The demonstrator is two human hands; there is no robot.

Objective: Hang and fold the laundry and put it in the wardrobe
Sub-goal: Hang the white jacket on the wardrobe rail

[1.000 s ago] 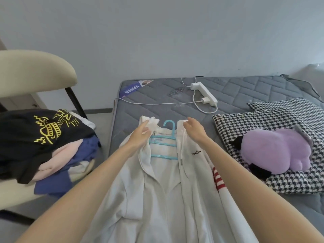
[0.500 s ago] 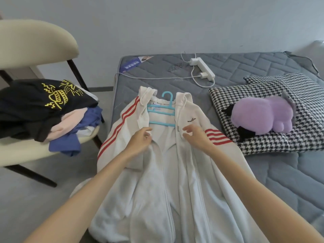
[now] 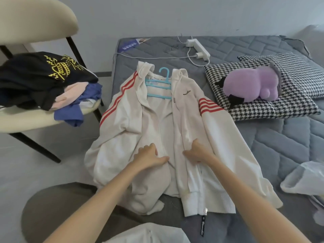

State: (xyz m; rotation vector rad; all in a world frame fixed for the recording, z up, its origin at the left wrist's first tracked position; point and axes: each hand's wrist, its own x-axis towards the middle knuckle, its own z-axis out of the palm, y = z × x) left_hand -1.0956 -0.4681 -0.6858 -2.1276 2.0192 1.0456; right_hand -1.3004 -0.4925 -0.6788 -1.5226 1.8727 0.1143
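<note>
Jacket (image 3: 189, 109): lying open on bed (image 3: 263, 137), blue hanger (image 3: 161, 85) in collar | left hand (image 3: 149, 156), right hand (image 3: 198, 152): resting on its front panels, fingers (image 3: 195, 142) curled, grip on cloth cannot be told | right: pillow (image 3: 263, 109) | left: chair (image 3: 35, 23) with clothes pile (image 3: 43, 79)

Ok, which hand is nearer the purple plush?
Right. The right hand is on the jacket front, below and left of the plush; the left hand is on the jacket too, farther left across the open front.
</note>
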